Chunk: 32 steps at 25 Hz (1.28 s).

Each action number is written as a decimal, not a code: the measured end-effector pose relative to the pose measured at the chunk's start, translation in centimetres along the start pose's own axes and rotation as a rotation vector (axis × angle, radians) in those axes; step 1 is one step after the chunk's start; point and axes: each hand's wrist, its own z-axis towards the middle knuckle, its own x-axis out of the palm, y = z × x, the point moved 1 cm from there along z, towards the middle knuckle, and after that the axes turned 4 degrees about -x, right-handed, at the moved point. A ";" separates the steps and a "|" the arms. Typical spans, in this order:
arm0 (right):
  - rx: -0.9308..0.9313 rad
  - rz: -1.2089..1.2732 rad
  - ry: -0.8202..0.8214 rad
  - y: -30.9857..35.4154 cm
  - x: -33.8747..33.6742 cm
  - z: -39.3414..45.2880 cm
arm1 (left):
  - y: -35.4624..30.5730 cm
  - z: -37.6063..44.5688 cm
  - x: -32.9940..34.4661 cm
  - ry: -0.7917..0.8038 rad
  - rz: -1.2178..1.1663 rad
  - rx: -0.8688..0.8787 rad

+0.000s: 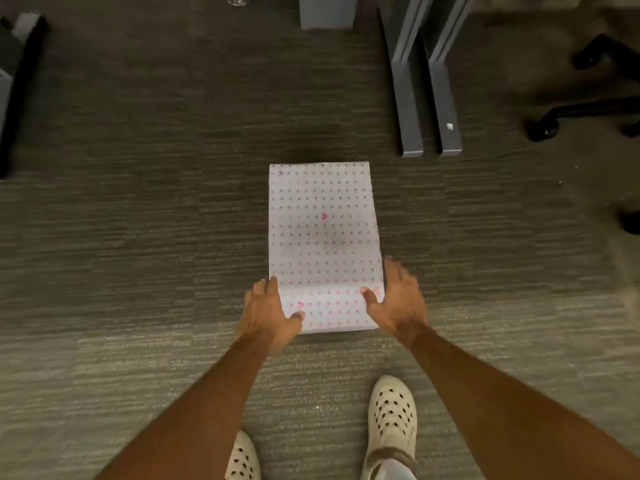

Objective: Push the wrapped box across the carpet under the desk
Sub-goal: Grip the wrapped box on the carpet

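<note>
The wrapped box (322, 237), lying on the carpet (138, 237) and pressed at its near end between the spread left hand (266, 313) and right hand (398, 299), may be skewed by uneven pressure and jammed against the desk legs (412, 109).

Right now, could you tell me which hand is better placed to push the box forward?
Probably the left hand: it sits at the near corner of the wrapped box, more behind it, while the right hand lies along its side.
</note>
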 end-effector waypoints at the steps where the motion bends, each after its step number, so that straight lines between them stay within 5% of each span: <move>1: 0.021 0.077 -0.022 -0.3 0.8 0.8 | 0.2 1.2 0.5 -0.024 -0.052 -0.010; 15: 0.378 0.666 0.050 -4.9 5.1 7.8 | 1.7 10.5 2.9 -0.058 -0.440 -0.300; 32: 0.339 0.842 0.159 -2.6 -3.7 5.9 | 0.7 5.5 -5.9 -0.083 -0.751 -0.257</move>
